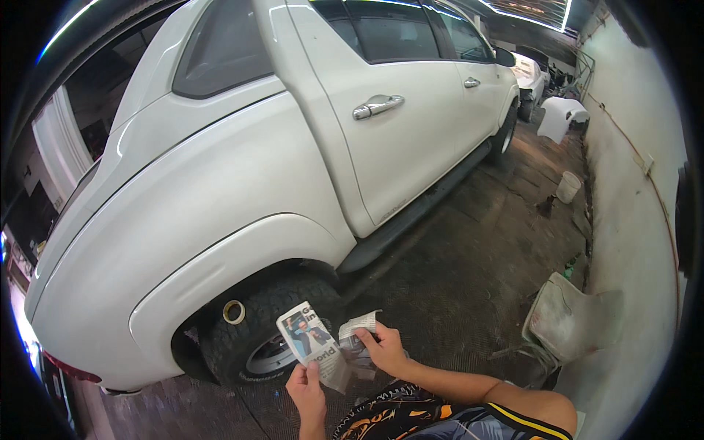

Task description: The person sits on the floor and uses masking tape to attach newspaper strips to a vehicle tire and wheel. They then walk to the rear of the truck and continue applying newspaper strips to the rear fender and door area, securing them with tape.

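My left hand (306,389) pinches the lower edge of a folded piece of newspaper (317,339) with a colour picture on it. Thumb and fingers of my right hand (384,350) grip a smaller, crumpled newspaper piece (355,331) just to the right. Whether the two pieces are still joined at the bottom, I cannot tell. Both hands are held in front of the rear wheel (275,358) of a white pickup truck (242,176). A roll of masking tape (226,317) rests on top of the tyre, under the wheel arch, left of the newspaper.
A dirty pale chair (557,315) stands at the right, beside the wall (631,198). Farther along are a white bucket (567,188) and a white curved panel (562,117). A black side step (418,209) runs low along the truck. Another vehicle (529,73) stands beyond.
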Demonstrator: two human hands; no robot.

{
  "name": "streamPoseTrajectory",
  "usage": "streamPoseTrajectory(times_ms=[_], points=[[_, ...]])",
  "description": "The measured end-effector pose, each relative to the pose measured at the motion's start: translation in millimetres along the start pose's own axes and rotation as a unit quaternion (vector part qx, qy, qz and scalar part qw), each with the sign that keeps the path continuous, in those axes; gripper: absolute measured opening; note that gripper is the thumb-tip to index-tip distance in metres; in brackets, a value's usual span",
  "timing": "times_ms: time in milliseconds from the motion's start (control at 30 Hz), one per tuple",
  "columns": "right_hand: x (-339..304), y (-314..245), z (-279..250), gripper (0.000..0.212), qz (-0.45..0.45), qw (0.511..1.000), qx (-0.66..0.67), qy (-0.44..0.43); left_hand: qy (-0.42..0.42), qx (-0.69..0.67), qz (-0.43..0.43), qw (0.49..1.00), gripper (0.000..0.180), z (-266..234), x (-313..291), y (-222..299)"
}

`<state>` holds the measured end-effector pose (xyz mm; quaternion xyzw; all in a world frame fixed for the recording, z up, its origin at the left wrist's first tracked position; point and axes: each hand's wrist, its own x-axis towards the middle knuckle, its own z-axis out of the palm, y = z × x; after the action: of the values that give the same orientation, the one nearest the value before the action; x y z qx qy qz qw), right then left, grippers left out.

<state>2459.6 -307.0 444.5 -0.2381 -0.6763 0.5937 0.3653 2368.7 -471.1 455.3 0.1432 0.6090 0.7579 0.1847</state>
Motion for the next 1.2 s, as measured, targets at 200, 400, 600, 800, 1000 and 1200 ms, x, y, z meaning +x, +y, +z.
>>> streamPoseTrajectory(times_ms=[200, 400, 600, 800, 1000, 1200], points=[[2.0, 2.7, 3.0, 0.025, 0.022, 0.998, 0.05, 0.032, 0.024, -0.127, -0.05, 0.99, 0.025, -7.0, 2.1, -18.1], [2.7, 9.6, 1.2, 0.026, 0.142, 0.963, 0.165, -0.161, 0.064, -0.127, -0.041, 0.989, 0.028, -16.8, 4.6, 2.0], [-13.2, 17.2, -0.6, 0.021, 0.074, 0.994, 0.072, -0.038, -0.002, -0.027, -0.035, 0.999, 0.027, -12.0, -5.6, -4.8], [-9.0, 20.0, -3.5, 0.028, -0.002, 0.999, -0.053, 0.006, 0.031, -0.059, -0.038, 0.997, 0.026, -6.4, -6.8, -8.0], [-5.5, 20.6, -9.1, 0.026, 0.061, 0.991, 0.095, -0.075, 0.059, -0.108, -0.067, 0.99, 0.025, -4.8, -3.3, -6.6], [-23.8, 36.6, -12.7, 0.024, 0.087, 0.986, 0.096, -0.103, -0.002, 0.005, 0.02, 1.0, 0.034, -0.3, -9.5, -14.3]])
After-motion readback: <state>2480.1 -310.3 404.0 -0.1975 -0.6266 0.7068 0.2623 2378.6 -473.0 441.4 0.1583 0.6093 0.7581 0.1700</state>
